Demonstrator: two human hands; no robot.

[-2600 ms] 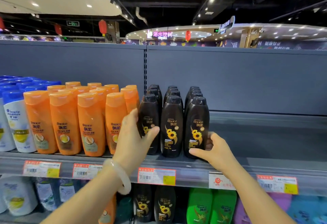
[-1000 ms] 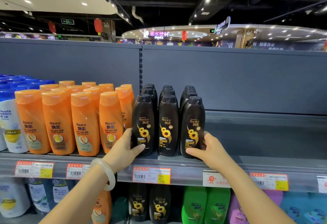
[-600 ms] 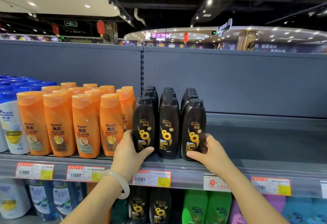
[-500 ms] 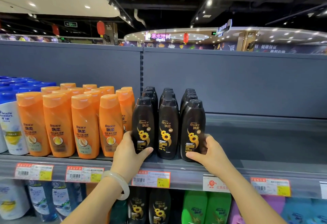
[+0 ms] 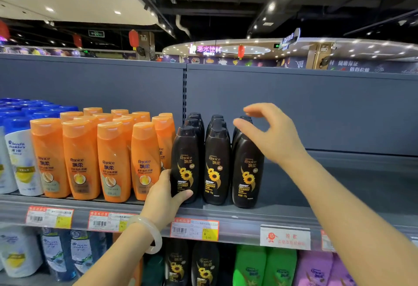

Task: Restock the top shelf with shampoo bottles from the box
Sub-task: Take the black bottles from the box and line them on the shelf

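The black shampoo bottles [image 5: 214,161] stand in 3 rows on the top shelf [image 5: 248,214], next to the orange bottles [image 5: 113,161]. The left hand [image 5: 165,197] wraps its grip low around the front left black bottle [image 5: 185,163]. The right hand [image 5: 273,134] hovers by the right row's caps, fingers loose, holding nothing. This looks like tidying the rows. The box is not in view. Next, more bottles can fill the bare shelf on the right.

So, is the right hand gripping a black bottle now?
No, the right hand hovers open above the rightmost black bottle, fingers spread, holding nothing.

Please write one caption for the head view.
Left hand grips black shampoo bottle on shelf; right hand hovers open.
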